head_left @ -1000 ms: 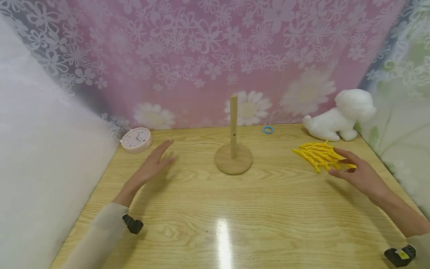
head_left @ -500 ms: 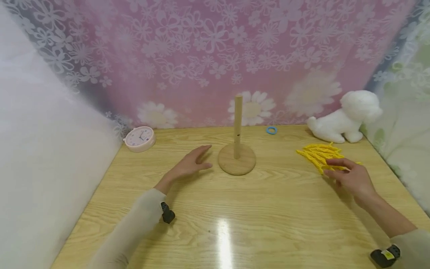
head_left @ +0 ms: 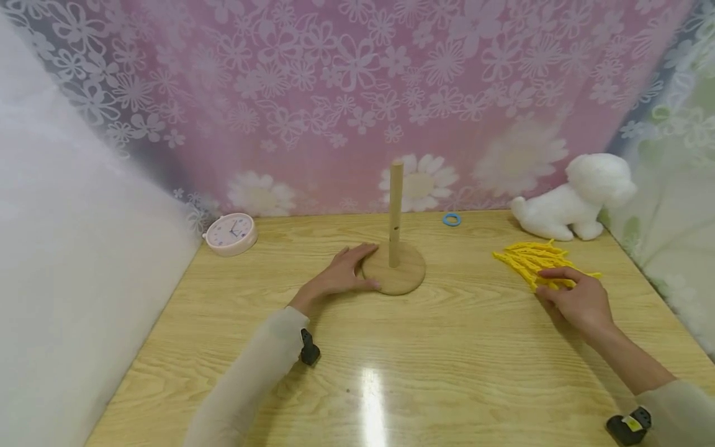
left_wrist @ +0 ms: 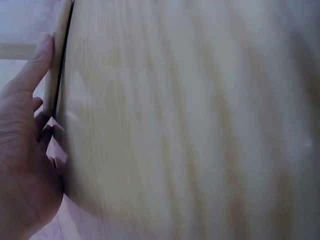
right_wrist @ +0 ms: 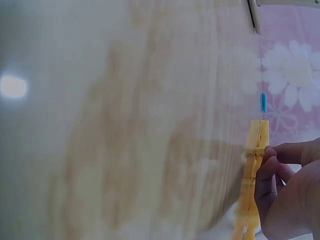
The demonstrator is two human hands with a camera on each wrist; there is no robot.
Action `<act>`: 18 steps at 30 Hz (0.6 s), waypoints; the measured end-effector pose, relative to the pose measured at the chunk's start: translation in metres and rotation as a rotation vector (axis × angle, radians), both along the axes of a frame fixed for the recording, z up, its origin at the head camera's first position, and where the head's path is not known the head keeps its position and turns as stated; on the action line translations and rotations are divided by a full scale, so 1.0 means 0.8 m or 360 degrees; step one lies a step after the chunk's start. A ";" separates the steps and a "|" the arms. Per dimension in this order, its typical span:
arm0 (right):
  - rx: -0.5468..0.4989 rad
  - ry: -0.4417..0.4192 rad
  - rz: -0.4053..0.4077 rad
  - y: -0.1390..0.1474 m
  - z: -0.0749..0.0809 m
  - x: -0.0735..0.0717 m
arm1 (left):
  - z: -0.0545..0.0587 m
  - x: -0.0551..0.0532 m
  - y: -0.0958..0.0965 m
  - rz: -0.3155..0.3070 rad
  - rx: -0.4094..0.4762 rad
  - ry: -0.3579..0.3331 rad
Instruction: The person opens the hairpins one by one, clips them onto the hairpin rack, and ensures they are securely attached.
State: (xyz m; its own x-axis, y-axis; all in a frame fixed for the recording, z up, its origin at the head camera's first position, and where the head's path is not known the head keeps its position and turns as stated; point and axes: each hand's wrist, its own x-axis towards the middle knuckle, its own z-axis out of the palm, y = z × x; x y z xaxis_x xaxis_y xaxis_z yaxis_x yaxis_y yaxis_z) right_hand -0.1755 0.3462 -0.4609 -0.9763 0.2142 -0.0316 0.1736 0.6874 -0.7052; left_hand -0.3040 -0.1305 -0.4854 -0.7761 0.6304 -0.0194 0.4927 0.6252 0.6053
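Note:
A wooden stand with an upright rod [head_left: 395, 205] on a round base [head_left: 408, 273] stands mid-table. My left hand [head_left: 341, 273] holds the left edge of that base, thumb at the front and fingers towards the back. In the left wrist view, the thumb [left_wrist: 37, 62] lies against the base's rim [left_wrist: 56, 70]. On the right lies a yellow, net-like piece of thin strands [head_left: 536, 257]. My right hand [head_left: 581, 301] pinches its near edge between thumb and fingertips. The right wrist view shows the pinched yellow strands [right_wrist: 259, 130] close up; some fingers hide behind the hand.
A pink round clock [head_left: 231, 234] lies at the table's back left. Behind the stand, to its right, is a small blue ring [head_left: 451, 219]. A white plush dog [head_left: 578, 195] sits at the back right. Patterned curtain [head_left: 313, 112] borders the table's back.
My left hand has moved right from near the clock to the stand's base and taken hold of it. My right hand has closed its fingertips on the near edge of the yellow net-like piece.

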 end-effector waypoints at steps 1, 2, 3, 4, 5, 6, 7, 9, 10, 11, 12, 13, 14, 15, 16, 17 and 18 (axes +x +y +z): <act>0.0027 0.0013 0.0005 -0.001 0.000 -0.001 | 0.001 0.000 0.000 -0.0008 -0.0008 -0.0001; 0.0053 0.0027 0.0010 -0.002 0.000 -0.002 | 0.002 -0.001 0.000 -0.0015 -0.0009 -0.0006; 0.0071 0.0038 0.0012 -0.003 0.000 -0.003 | 0.003 -0.001 0.000 -0.0025 -0.0017 -0.0003; 0.0075 0.0047 0.0020 -0.004 -0.001 -0.003 | 0.004 -0.001 0.000 -0.0031 -0.0015 -0.0006; 0.0088 0.0063 0.0035 -0.006 -0.001 -0.004 | 0.004 -0.001 -0.001 -0.0037 -0.0012 -0.0012; 0.0082 0.0076 0.0053 -0.008 -0.002 -0.005 | 0.005 0.000 -0.001 -0.0040 -0.0011 -0.0017; 0.0067 0.0085 0.0074 -0.010 -0.002 -0.006 | 0.005 0.000 -0.001 -0.0040 -0.0011 -0.0019; 0.0002 0.0082 0.0123 -0.015 -0.002 -0.008 | 0.005 0.001 -0.002 -0.0029 -0.0013 -0.0025; -0.0035 0.0077 0.0151 -0.018 -0.002 -0.009 | 0.004 0.001 -0.002 -0.0023 -0.0014 -0.0023; -0.0073 0.0070 0.0173 -0.020 -0.002 -0.010 | 0.004 0.001 -0.002 -0.0018 -0.0011 -0.0020; -0.0125 0.0056 0.0188 -0.023 -0.002 -0.011 | 0.003 0.001 -0.002 -0.0012 -0.0012 -0.0013; -0.0173 0.0042 0.0203 -0.026 -0.002 -0.011 | 0.003 0.000 -0.001 -0.0007 -0.0008 -0.0008; -0.0225 0.0025 0.0209 -0.028 -0.002 -0.011 | 0.002 0.000 -0.001 -0.0005 -0.0005 -0.0003; -0.0266 0.0008 0.0215 -0.031 -0.002 -0.012 | 0.001 0.000 0.000 -0.0002 0.0000 -0.0002; -0.0312 -0.0001 0.0226 -0.033 -0.002 -0.012 | 0.001 0.000 0.000 0.0002 -0.0005 0.0002; -0.0348 -0.0013 0.0234 -0.035 -0.002 -0.013 | 0.001 0.000 0.000 0.0006 -0.0005 -0.0001; -0.0369 -0.0018 0.0244 -0.037 -0.002 -0.013 | 0.000 0.000 0.001 0.0012 -0.0003 -0.0007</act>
State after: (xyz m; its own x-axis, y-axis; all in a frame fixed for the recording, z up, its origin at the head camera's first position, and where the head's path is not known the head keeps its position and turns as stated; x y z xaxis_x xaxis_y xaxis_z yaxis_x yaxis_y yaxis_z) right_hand -0.1862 0.3165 -0.4624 -0.9960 0.0496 -0.0738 0.0889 0.5269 -0.8453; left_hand -0.3038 -0.1301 -0.4853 -0.7806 0.6246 -0.0241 0.4853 0.6299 0.6063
